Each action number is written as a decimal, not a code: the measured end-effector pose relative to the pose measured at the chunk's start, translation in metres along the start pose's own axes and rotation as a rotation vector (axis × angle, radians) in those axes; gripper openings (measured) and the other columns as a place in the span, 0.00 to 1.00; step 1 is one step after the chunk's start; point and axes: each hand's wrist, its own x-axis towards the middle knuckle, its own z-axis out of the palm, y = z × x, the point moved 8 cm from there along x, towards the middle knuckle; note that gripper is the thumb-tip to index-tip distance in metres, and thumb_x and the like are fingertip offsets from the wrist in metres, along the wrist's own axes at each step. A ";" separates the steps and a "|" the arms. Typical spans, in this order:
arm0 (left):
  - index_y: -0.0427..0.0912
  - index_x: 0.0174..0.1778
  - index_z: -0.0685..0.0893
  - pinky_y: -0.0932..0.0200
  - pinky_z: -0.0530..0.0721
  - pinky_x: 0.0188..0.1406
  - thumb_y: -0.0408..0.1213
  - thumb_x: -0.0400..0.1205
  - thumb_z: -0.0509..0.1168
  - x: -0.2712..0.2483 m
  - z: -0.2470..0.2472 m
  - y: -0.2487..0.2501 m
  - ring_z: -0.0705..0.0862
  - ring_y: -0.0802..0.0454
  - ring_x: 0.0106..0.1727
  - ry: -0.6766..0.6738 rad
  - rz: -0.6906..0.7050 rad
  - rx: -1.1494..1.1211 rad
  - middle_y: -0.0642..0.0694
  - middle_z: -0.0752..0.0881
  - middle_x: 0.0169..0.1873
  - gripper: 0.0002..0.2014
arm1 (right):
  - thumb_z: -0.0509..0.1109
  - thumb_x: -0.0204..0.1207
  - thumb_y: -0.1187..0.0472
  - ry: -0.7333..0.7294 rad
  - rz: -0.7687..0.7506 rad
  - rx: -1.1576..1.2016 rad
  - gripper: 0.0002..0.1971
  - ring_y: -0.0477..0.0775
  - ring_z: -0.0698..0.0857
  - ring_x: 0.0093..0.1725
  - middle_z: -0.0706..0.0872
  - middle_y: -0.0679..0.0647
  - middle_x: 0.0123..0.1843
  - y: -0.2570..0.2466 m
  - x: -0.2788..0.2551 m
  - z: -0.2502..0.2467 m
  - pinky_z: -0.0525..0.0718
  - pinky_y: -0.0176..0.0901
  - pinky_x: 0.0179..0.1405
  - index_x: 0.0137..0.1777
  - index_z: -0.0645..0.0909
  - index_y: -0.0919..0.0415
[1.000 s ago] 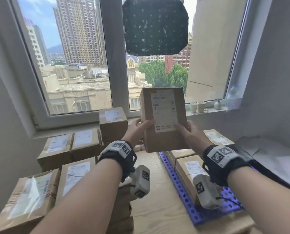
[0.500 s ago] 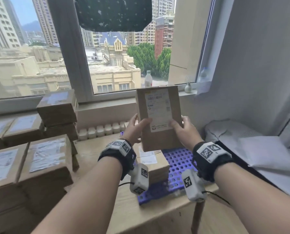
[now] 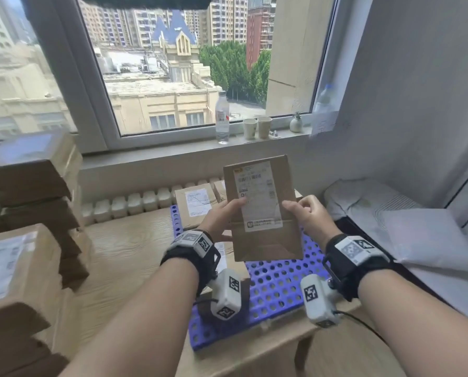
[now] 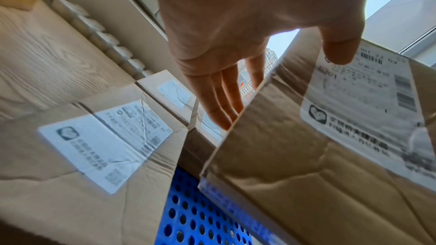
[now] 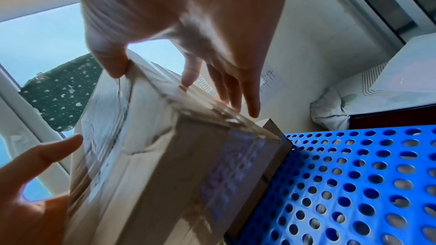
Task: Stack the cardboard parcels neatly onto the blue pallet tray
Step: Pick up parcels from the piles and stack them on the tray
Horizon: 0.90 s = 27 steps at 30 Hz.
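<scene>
I hold a cardboard parcel [image 3: 262,213] upright, its white label facing me, above the blue pallet tray [image 3: 276,289]. My left hand [image 3: 224,216] grips its left edge and my right hand [image 3: 306,213] its right edge, thumbs on the front, fingers behind. In the left wrist view the held parcel [image 4: 330,156] hangs over the tray [image 4: 200,221], beside a labelled parcel [image 4: 94,146] lying on the tray. In the right wrist view my right hand [image 5: 188,53] pinches the parcel [image 5: 165,174] over the perforated tray [image 5: 354,183]. Another parcel [image 3: 196,201] lies at the tray's far left.
Stacks of parcels [image 3: 28,172] stand at the left of the wooden table [image 3: 126,246]. Small white bottles [image 3: 129,202] line the wall. A water bottle [image 3: 222,115], paper cups [image 3: 257,127] and a small vase [image 3: 296,123] sit on the sill. White bedding [image 3: 417,229] lies at the right.
The view has swung right, away from the stacks at the left. Both hands have carried the parcel over the blue tray and lowered it closer to the tray.
</scene>
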 end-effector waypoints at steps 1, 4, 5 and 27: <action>0.47 0.63 0.81 0.55 0.82 0.40 0.53 0.84 0.62 0.009 0.002 -0.002 0.86 0.52 0.47 -0.007 -0.020 -0.008 0.48 0.88 0.53 0.17 | 0.77 0.67 0.41 -0.008 0.024 -0.018 0.24 0.48 0.72 0.30 0.73 0.51 0.35 0.004 0.010 -0.001 0.71 0.40 0.30 0.43 0.69 0.57; 0.44 0.66 0.81 0.54 0.85 0.42 0.54 0.83 0.64 0.033 0.005 -0.008 0.87 0.48 0.49 -0.002 -0.074 -0.016 0.43 0.88 0.56 0.21 | 0.72 0.47 0.29 -0.039 0.086 -0.034 0.42 0.45 0.82 0.42 0.81 0.48 0.48 0.018 0.036 0.000 0.80 0.43 0.38 0.58 0.72 0.54; 0.43 0.66 0.81 0.53 0.86 0.43 0.54 0.82 0.65 0.041 0.004 -0.011 0.87 0.46 0.50 -0.001 -0.093 -0.015 0.42 0.88 0.55 0.22 | 0.72 0.45 0.28 -0.060 0.105 -0.026 0.46 0.45 0.85 0.49 0.82 0.48 0.54 0.026 0.044 0.001 0.84 0.46 0.43 0.64 0.71 0.52; 0.43 0.67 0.82 0.55 0.81 0.58 0.42 0.75 0.76 0.085 -0.007 -0.090 0.85 0.48 0.57 0.373 -0.238 0.294 0.46 0.87 0.59 0.25 | 0.75 0.58 0.32 -0.483 0.514 -0.125 0.44 0.58 0.85 0.57 0.83 0.53 0.66 0.163 0.103 0.053 0.85 0.53 0.48 0.74 0.68 0.46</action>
